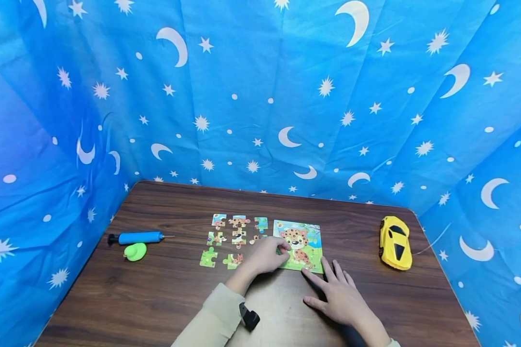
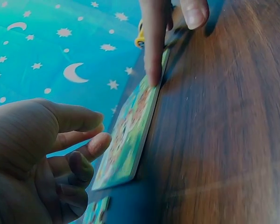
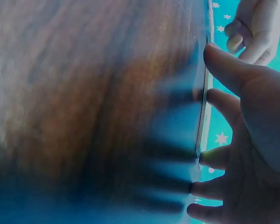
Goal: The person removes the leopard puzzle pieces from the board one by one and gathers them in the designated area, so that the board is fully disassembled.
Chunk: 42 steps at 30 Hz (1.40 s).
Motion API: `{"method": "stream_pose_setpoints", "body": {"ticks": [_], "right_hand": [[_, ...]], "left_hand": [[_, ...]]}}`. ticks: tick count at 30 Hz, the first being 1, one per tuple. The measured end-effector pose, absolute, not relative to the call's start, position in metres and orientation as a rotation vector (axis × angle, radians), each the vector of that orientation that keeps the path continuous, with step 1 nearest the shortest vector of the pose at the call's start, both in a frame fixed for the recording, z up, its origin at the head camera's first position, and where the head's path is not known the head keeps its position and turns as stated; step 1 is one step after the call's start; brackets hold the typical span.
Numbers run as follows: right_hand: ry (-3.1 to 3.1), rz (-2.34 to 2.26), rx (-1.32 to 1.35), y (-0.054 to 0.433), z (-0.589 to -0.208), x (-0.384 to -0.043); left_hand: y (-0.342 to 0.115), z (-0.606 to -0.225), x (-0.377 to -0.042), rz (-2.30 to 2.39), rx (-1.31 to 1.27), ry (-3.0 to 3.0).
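A puzzle board (image 1: 310, 253) with a spotted cartoon animal lies on the table. My left hand (image 1: 267, 255) is over its lower left edge, fingers loosely bent; the left wrist view shows nothing between thumb and fingertips. My right hand (image 1: 340, 294) rests with fingers spread at the board's lower right corner, a fingertip touching its edge (image 2: 155, 93). Left of the board, loose puzzle pieces lie in rows, among them a green piece (image 1: 208, 258), a face piece (image 1: 239, 236) and a blue-green piece (image 1: 261, 223). My left hand partly covers the area beside the lower rows.
A yellow toy car (image 1: 395, 243) stands at the right of the wooden table (image 1: 156, 294). On the left lie a blue hand pump (image 1: 140, 237) with a needle and a green rubber duck (image 1: 135, 251). A blue curtain (image 1: 243, 72) with moons and stars surrounds the table.
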State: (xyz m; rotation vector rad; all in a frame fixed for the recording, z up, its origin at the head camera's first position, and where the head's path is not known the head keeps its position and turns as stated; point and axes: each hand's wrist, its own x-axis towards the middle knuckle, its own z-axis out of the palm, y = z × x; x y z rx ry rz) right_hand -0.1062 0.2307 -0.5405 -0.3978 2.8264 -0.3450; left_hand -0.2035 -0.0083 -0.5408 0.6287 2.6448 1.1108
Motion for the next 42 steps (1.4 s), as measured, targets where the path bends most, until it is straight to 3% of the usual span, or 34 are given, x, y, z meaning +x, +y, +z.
{"method": "stream_pose_setpoints", "body": {"ticks": [18, 42], "right_hand": [[2.836, -0.338, -0.412, 0.228, -0.540, -0.107], [2.840, -0.342, -0.389, 0.230, -0.541, -0.107]], "left_hand": [[0.033, -0.552, -0.212, 1.044, 0.741, 2.568], [0.041, -0.554, -0.209, 1.177, 0.598, 2.545]]}}
